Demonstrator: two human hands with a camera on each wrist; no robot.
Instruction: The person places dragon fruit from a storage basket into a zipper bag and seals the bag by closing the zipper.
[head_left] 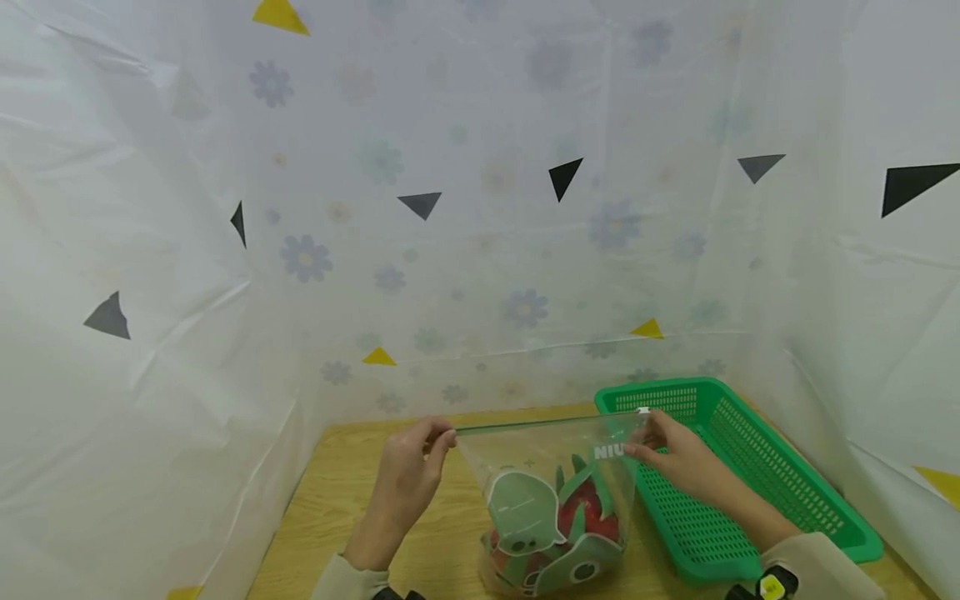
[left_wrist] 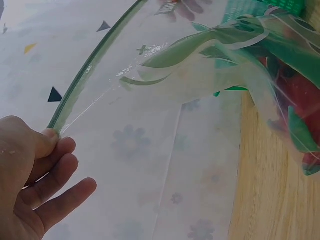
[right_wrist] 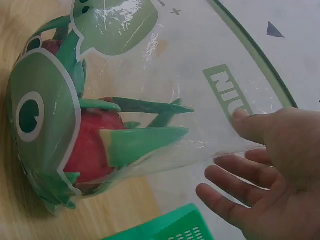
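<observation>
A clear zip bag with a green zip strip and a printed cartoon face hangs upright over the table, its lower part at or near the wood. Inside it is red dragon fruit with green leafy scales, partly hidden by the print. My left hand pinches the bag's upper left corner between thumb and index finger; the other fingers are spread in the left wrist view. At the upper right corner, beside a white slider, my right hand pinches the bag near white lettering. The zip strip is stretched taut between both hands.
A green plastic basket with perforated walls stands on the right, partly behind the bag and right forearm. Wood-grain tabletop lies beneath. White patterned sheeting encloses the back and both sides.
</observation>
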